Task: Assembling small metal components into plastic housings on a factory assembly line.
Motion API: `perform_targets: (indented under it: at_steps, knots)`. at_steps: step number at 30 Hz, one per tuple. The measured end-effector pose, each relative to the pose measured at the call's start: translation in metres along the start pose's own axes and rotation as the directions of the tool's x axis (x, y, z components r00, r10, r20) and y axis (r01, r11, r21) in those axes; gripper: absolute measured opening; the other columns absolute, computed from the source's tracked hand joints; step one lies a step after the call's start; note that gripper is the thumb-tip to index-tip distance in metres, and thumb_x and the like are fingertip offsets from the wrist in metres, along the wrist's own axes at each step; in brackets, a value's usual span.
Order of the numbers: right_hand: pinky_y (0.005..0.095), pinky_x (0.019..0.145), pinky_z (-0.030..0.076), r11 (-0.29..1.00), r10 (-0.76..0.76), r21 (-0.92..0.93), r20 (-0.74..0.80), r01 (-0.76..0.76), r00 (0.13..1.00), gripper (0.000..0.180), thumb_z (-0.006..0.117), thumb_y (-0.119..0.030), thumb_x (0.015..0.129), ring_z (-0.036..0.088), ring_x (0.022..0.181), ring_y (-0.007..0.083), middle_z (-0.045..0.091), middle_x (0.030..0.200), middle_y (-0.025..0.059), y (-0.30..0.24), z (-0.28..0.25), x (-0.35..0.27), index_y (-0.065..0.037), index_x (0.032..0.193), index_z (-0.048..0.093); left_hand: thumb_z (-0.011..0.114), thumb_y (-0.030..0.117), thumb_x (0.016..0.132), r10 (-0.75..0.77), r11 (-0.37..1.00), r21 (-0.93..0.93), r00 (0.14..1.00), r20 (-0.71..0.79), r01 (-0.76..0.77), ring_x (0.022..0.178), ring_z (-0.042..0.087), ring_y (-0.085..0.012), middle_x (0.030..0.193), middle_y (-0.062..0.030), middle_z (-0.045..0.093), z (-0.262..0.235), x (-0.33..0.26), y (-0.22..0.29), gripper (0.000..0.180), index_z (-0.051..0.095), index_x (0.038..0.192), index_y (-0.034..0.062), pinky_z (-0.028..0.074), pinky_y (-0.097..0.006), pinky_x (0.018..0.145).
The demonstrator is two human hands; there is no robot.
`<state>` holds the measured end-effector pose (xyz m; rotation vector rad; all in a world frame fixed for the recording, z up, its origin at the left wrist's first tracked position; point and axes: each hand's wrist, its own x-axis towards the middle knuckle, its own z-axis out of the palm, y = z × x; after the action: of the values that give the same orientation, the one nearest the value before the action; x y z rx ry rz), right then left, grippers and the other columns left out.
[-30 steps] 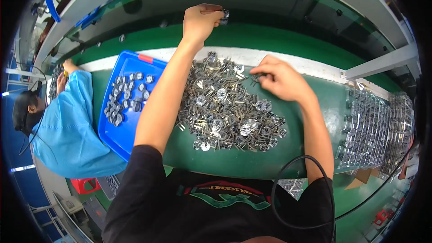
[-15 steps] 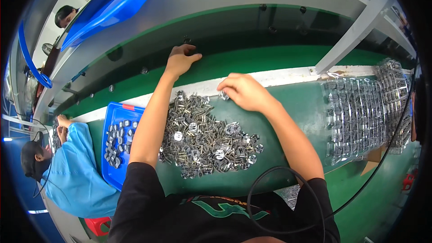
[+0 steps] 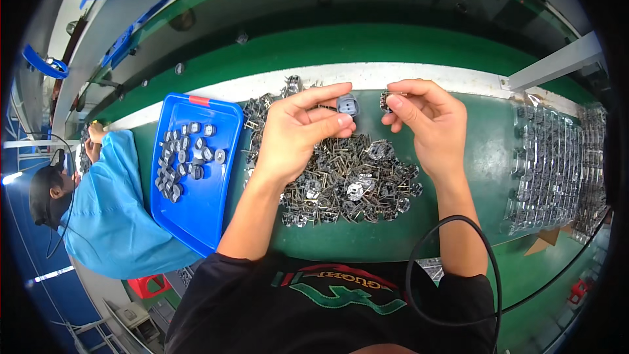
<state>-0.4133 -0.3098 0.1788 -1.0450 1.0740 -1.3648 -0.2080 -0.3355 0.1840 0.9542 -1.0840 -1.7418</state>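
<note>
My left hand [image 3: 298, 132] hovers over a heap of small grey metal parts [image 3: 341, 180] on the green bench and pinches a small grey round part [image 3: 348, 104] between thumb and fingers. My right hand [image 3: 429, 121] is close beside it, holding a small dark metal clip [image 3: 386, 99] at its fingertips. The two held pieces are a few centimetres apart, above the far edge of the heap.
A blue tray [image 3: 200, 206] with several grey round parts lies left of the heap. Clear plastic trays of metal pieces [image 3: 553, 170] sit at the right. A person in a blue coat [image 3: 98, 203] works at the far left. A black cable [image 3: 452, 269] loops near my right forearm.
My left hand has pulled back from the far rail to above the heap, now holding a grey part. My right hand lifted off the heap with a clip. The view shifted.
</note>
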Motion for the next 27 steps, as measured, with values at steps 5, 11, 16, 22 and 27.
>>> perform_targets:
  at_steps: [5,11,16,22,27]
  knots:
    - [0.0228,0.058,0.048,0.812,-0.463,-0.394,0.017,0.431,0.886,0.015,0.076,0.001,0.080,0.062,0.067,0.0109,0.066,0.087,0.0058,0.006,0.017,-0.011,0.000,0.095,0.071,0.070,-0.008,0.085,0.015,0.999,-0.053,0.999,0.044,-0.012,0.092,0.070,-0.0194,0.107,-0.0142,0.066,-0.003,-0.011,-0.013,0.044,0.057,0.127,-0.0061,0.059,-0.030,0.084]
    - [0.0236,0.052,0.047,0.694,-0.543,-0.535,0.051,0.482,0.838,0.016,0.076,0.006,0.078,0.061,0.065,0.0120,0.065,0.085,0.0076,0.003,0.028,-0.019,-0.001,0.091,0.070,0.071,-0.015,0.079,0.030,0.967,-0.253,0.996,0.086,-0.007,0.093,0.071,-0.0215,0.109,-0.0165,0.066,-0.001,-0.012,-0.024,0.044,0.058,0.120,-0.0062,0.061,-0.031,0.083]
    - [0.0264,0.051,0.049,0.627,-0.568,-0.583,0.110,0.516,0.815,0.017,0.077,0.006,0.076,0.062,0.064,0.0151,0.064,0.083,0.0084,0.002,0.029,-0.020,-0.001,0.090,0.069,0.072,-0.020,0.074,0.050,0.979,-0.198,0.998,0.046,-0.040,0.096,0.070,-0.0234,0.107,-0.0179,0.067,0.003,-0.014,-0.024,0.044,0.058,0.114,-0.0074,0.062,-0.031,0.080]
    - [0.0273,0.050,0.048,0.566,-0.614,-0.629,0.111,0.533,0.782,0.018,0.079,0.005,0.073,0.061,0.061,0.0170,0.063,0.081,0.0080,0.008,0.032,-0.022,-0.001,0.088,0.070,0.072,-0.021,0.073,0.069,0.986,-0.154,0.998,0.002,-0.068,0.093,0.071,-0.0226,0.105,-0.0192,0.066,0.010,-0.018,-0.021,0.044,0.058,0.113,-0.0091,0.062,-0.030,0.078]
    - [0.0274,0.049,0.047,0.574,-0.639,-0.627,0.061,0.527,0.767,0.019,0.079,0.005,0.073,0.060,0.060,0.0169,0.062,0.078,0.0079,0.018,0.032,-0.021,-0.002,0.088,0.070,0.071,-0.019,0.075,0.096,0.985,-0.144,0.995,0.008,-0.094,0.091,0.071,-0.0213,0.103,-0.0171,0.067,0.007,-0.017,-0.024,0.041,0.060,0.113,-0.0101,0.061,-0.029,0.081]
